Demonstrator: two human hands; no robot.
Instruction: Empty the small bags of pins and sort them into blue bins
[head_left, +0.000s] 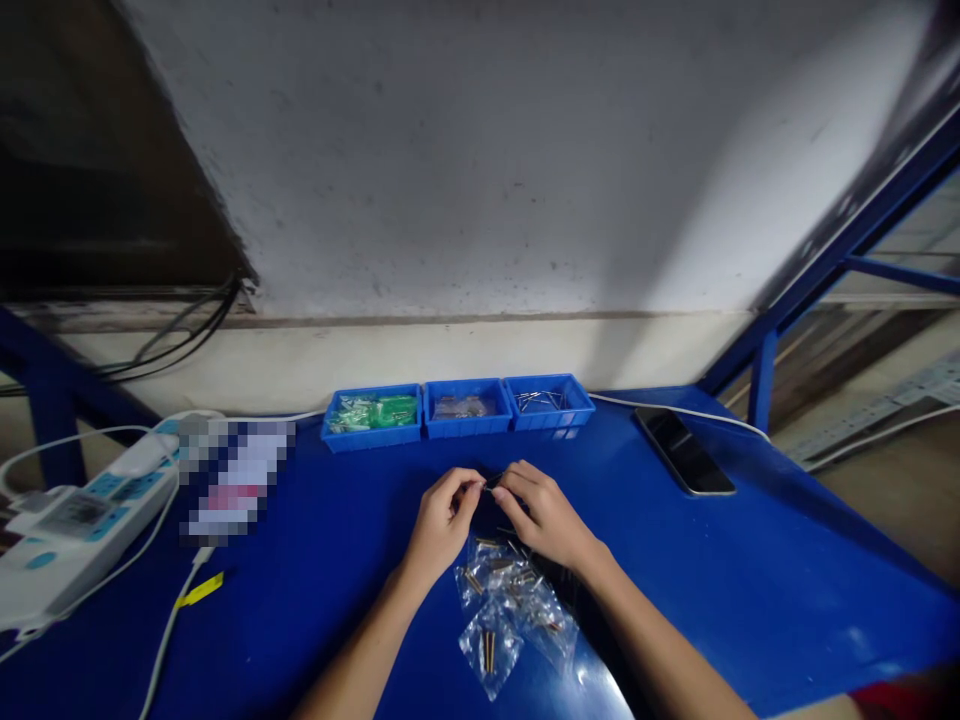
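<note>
My left hand (pixel 448 515) and my right hand (pixel 546 510) meet over the middle of the blue table, fingertips pinched close together. Between them a small, thin, shiny piece shows, too small to name. Just below my hands lies a loose pile of small clear plastic bags (pixel 517 585) with metal pins or screws inside. The nearest clear bag (pixel 490 645) holds several brass-coloured pins. Part of the pile is hidden by my right hand and forearm.
Three blue bins stand along the wall: a left bin (pixel 375 437) with green and clear packets, a middle bin (pixel 465 427) with small greyish pieces, a right bin (pixel 555 418) with thin bent metal rods. A phone (pixel 684 452) lies right; a white power strip (pixel 82 530) and cables lie left.
</note>
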